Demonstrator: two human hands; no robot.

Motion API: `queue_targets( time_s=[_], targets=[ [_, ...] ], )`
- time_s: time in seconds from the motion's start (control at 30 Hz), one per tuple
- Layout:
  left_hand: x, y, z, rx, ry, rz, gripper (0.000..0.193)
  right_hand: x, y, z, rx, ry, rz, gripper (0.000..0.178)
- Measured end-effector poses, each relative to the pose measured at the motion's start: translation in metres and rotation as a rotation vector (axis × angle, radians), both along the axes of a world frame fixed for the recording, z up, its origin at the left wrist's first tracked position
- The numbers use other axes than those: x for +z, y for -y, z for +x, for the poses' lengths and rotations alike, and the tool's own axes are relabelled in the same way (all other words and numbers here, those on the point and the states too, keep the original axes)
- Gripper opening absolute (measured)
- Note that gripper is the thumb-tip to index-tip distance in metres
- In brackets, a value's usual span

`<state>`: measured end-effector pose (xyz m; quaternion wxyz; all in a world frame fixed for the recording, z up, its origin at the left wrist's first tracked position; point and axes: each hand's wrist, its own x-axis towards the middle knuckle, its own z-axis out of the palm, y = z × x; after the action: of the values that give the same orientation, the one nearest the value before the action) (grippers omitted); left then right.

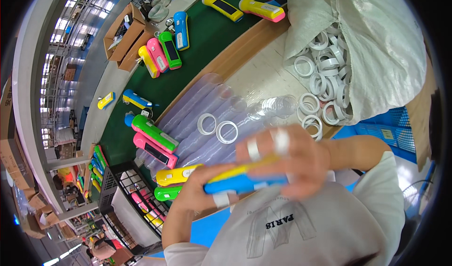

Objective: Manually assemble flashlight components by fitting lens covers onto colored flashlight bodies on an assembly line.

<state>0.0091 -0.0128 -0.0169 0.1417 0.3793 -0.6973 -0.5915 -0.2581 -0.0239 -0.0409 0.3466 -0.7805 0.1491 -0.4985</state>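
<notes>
Blue-and-yellow plastic flashlight [245, 180] clamped between left hand [207, 190] and right hand [287, 160], seemingly mid-assembly, white plastic rings [325, 73] still piled far right, finished coloured flashlights [162, 51] far left.

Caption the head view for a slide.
Both hands hold a blue-and-yellow flashlight above clear tubes and white rings.

Torches [240, 181]: we see glossy, smooth plastic.
Sack [376, 44]: we see matt woven cloth.
Rings [325, 63]: smooth white plastic.
Belt [207, 35]: matt green.
</notes>
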Motion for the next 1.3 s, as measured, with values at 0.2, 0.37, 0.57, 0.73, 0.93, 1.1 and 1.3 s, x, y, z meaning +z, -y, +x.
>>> queue_targets(
  time_s=[0.2,0.37,0.57,0.73,0.93,1.1,1.3],
  targets=[
    [0.021,-0.005,-0.020,0.125,0.271,-0.672,0.059,-0.012,0.031,0.016,-0.145,0.025,0.691,0.030],
    [-0.010,0.013,-0.019,-0.093,0.692,-1.187,0.061,-0.063,0.055,0.029,0.089,0.478,1.601,0.045],
    [-0.014,-0.002,-0.018,0.123,0.253,-0.558,0.055,-0.047,0.024,0.010,-0.126,-0.029,0.533,0.055],
    [-0.037,0.020,-0.036,-0.003,0.481,-1.107,0.067,-0.064,0.051,0.011,-0.050,0.328,1.536,0.044],
    [-0.014,0.001,-0.032,0.179,0.204,-0.245,0.053,-0.047,0.027,-0.001,-0.146,0.020,0.597,0.048],
    [-0.046,0.005,-0.045,0.212,0.288,-0.634,0.052,-0.065,0.052,0.000,-0.226,0.006,0.954,0.049],
    [-0.062,-0.023,-0.049,0.655,-0.276,0.406,0.050,-0.051,0.052,-0.002,0.079,0.373,1.266,0.050]
  ],
)
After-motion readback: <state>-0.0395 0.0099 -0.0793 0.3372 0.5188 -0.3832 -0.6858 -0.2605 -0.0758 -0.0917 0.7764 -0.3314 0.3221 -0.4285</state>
